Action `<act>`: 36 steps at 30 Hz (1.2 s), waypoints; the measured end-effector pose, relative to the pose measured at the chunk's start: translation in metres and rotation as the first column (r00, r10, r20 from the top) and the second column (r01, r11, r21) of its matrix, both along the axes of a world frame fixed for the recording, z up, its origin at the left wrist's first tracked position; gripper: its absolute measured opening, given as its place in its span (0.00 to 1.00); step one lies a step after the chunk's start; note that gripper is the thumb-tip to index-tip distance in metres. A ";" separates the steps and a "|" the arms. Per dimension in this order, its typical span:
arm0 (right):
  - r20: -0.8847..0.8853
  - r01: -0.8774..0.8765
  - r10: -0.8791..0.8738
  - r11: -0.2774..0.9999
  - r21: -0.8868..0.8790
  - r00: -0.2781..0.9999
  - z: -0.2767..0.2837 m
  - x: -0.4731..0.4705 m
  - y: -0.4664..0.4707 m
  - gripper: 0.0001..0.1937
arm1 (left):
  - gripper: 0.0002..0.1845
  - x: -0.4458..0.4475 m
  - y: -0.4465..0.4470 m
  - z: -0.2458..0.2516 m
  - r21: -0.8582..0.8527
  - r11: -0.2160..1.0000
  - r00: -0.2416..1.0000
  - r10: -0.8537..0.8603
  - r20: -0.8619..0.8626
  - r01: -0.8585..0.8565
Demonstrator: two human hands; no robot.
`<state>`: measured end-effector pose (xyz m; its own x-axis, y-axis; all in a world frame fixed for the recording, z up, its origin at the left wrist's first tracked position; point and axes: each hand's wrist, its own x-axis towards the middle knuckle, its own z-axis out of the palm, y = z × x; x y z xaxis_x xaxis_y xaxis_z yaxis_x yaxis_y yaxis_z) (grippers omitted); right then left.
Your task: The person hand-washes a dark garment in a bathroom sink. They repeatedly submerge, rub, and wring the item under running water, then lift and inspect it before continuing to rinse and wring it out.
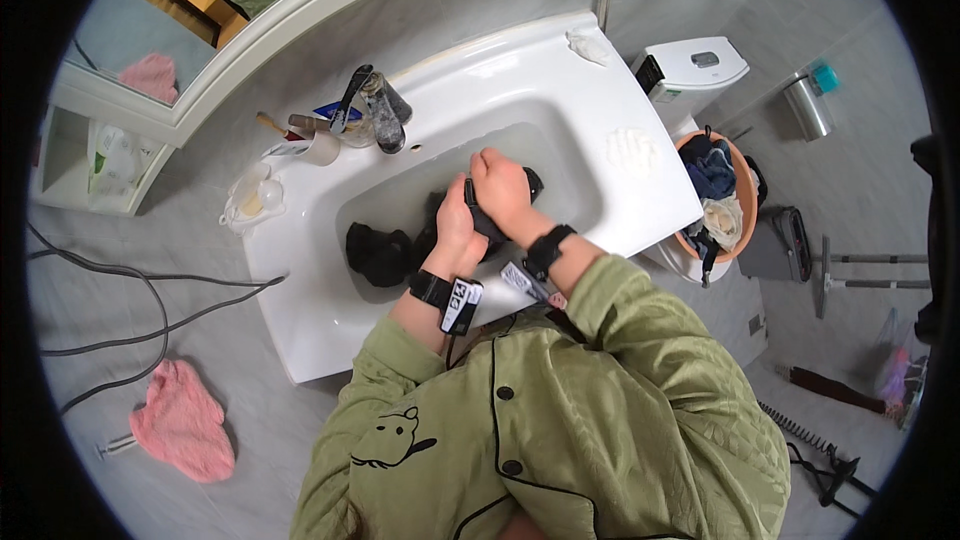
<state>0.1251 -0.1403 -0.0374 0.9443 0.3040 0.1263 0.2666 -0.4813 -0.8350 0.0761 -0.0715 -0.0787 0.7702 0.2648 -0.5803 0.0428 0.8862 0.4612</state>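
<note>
Over the basin of a white washbasin [296, 307], my left hand [455, 225] and my right hand [501, 186] are close together, both closed around a piece of black cloth [491, 229]. A bulky part of the black cloth [379, 253] lies in cloudy water [517, 142] to the left of my hands. Another dark end [534, 184] sticks out beyond my right hand. Fingers hide most of the gripped part. Each wrist carries a black strap, and a small device [461, 307] sits at the left one.
A faucet [384, 112] and a cup [322, 148] with brushes stand at the back. White foam [632, 150] lies on the right counter. A soap dish [259, 199] is at the left. An orange bucket [744, 217] of clothes sits by the toilet tank [690, 64]. A pink towel [182, 420] hangs left.
</note>
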 end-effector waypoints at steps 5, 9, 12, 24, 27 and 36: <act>0.028 -0.223 0.224 0.973 -0.056 0.974 -0.014 -0.006 0.003 0.14 | 0.15 0.003 -0.008 0.006 0.059 0.996 0.997 0.070 -0.013 -0.069; -0.168 -0.053 0.046 0.998 -0.034 0.985 -0.034 0.030 0.000 0.21 | 0.18 0.001 -0.018 0.024 0.015 1.000 0.999 0.009 -0.031 -0.008; -0.701 0.101 0.078 0.972 0.210 0.709 -0.055 0.046 -0.010 0.25 | 0.24 -0.001 -0.018 0.038 0.038 0.992 0.988 -0.122 0.093 0.119; -0.436 -0.350 0.396 0.918 0.184 0.809 -0.063 0.035 -0.057 0.16 | 0.19 -0.028 0.007 0.008 -0.095 0.943 0.947 -0.320 -0.004 0.319; 0.029 -0.296 0.321 0.901 -0.316 0.947 -0.074 0.046 -0.074 0.23 | 0.20 -0.036 0.004 0.006 -0.167 0.944 0.957 -0.269 0.113 0.285; 0.162 0.066 0.079 0.677 -0.733 0.984 -0.067 0.087 -0.148 0.37 | 0.24 -0.046 0.016 0.015 -0.215 0.955 0.970 -0.170 0.176 0.206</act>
